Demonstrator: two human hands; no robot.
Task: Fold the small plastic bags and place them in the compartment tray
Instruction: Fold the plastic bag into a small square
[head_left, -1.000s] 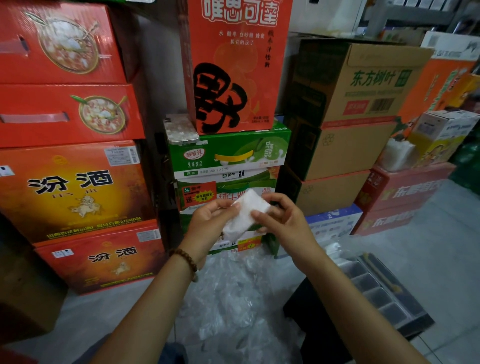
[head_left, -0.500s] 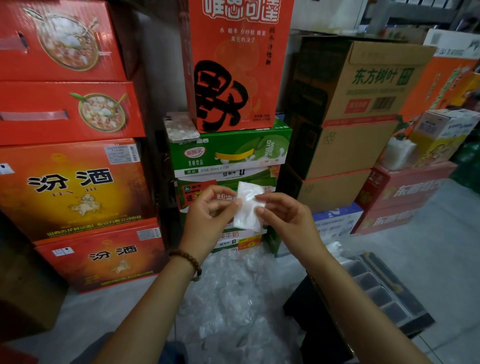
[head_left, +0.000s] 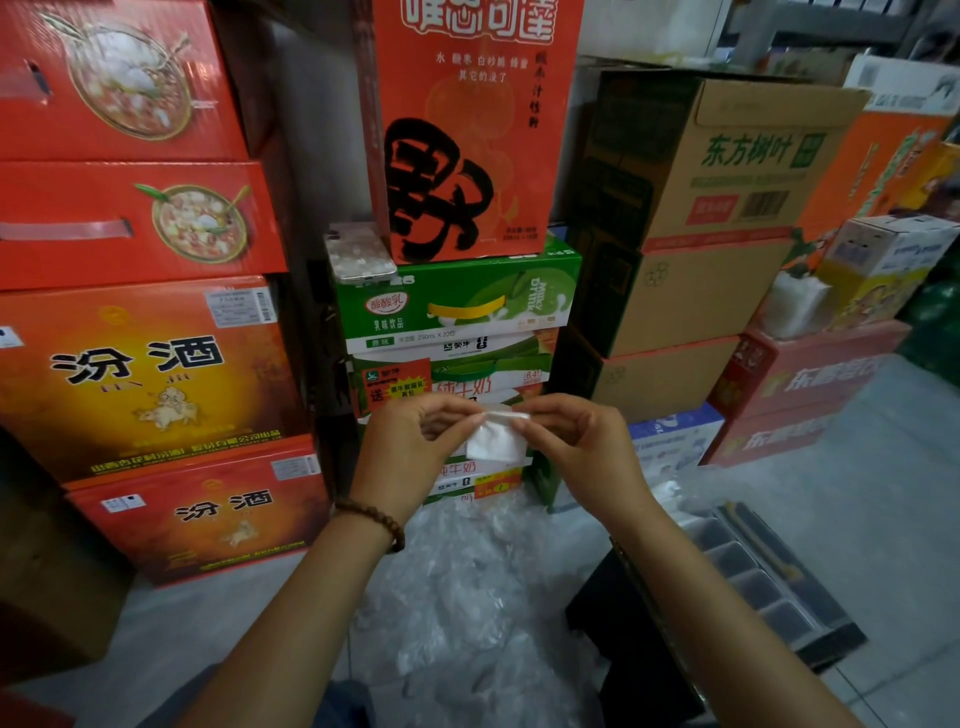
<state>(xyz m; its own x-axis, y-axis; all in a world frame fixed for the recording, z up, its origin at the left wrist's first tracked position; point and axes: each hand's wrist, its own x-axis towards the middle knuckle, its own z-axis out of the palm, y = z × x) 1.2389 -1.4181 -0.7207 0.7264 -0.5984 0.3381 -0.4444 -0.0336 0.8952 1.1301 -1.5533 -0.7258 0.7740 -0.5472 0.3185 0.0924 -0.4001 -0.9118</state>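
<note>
Between both hands (head_left: 410, 441) (head_left: 576, 441) hangs a filmy rectangular bag (head_left: 496, 446).

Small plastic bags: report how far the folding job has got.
Done: unclear; the compartment tray shows no folded bags that I can make out. In hand: the left hand and right hand pinch one partly folded bag. Left: the pile of loose bags on the floor awaits folding.

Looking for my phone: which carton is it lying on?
The green milky-drink carton in the middle stack; the phone lies on its top left corner, beside the tall red carton.
</note>
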